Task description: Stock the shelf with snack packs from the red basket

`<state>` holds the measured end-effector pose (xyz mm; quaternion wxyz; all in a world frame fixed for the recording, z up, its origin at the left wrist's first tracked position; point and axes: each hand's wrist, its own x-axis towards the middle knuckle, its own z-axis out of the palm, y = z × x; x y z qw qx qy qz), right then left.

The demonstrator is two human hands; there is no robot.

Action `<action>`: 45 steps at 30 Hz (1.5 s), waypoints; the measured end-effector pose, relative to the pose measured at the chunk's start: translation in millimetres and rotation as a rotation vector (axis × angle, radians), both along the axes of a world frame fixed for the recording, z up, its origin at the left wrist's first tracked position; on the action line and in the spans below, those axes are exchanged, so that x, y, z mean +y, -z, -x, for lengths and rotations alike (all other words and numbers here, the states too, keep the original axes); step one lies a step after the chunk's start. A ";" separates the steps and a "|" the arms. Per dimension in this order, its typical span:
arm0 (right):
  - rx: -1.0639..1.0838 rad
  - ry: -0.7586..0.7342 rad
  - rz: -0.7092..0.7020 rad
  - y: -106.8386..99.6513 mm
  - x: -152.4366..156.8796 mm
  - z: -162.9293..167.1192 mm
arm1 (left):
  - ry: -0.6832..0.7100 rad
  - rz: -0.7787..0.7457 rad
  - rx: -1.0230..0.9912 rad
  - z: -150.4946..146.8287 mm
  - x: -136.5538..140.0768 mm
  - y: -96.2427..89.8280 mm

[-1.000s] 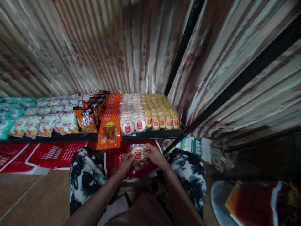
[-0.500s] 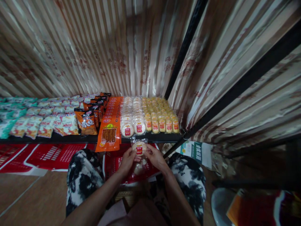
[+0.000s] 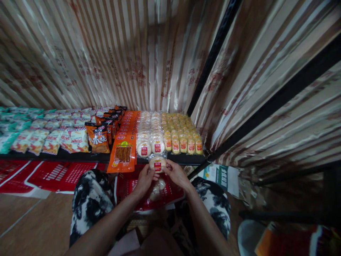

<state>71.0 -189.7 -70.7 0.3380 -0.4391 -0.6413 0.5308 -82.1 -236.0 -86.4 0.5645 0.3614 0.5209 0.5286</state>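
A round white rice cracker packet (image 3: 157, 164) with a red label is held up between both hands, just in front of the black shelf's edge (image 3: 183, 159). My left hand (image 3: 146, 178) pinches its left side, and my right hand (image 3: 176, 172) grips its right side. Behind it, two columns of like white cracker packets (image 3: 144, 145) stand on the shelf. To their right are several rows of small yellow packets (image 3: 183, 142). Below my hands, more round clear-wrapped packets (image 3: 157, 188) lie on a red plastic bag (image 3: 170, 193) between my knees.
Left on the shelf stand a flat orange pack of sticks (image 3: 123, 153), orange-black snack bags (image 3: 98, 137), white snack bags (image 3: 74, 138) and teal ones (image 3: 7, 140). A black metal post (image 3: 213, 57) rises at the right. Striped curtain (image 3: 106, 53) hangs behind. A pale basin (image 3: 247, 236) sits lower right.
Both hands have raised the rice cracker packet slightly toward the shelf's front edge. The view has shifted a little; the goods on the shelf look the same.
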 end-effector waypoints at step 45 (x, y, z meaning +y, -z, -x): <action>-0.436 0.288 -0.427 -10.7 29.0 10.1 | -0.162 -0.530 1.185 0.7 15.5 -9.9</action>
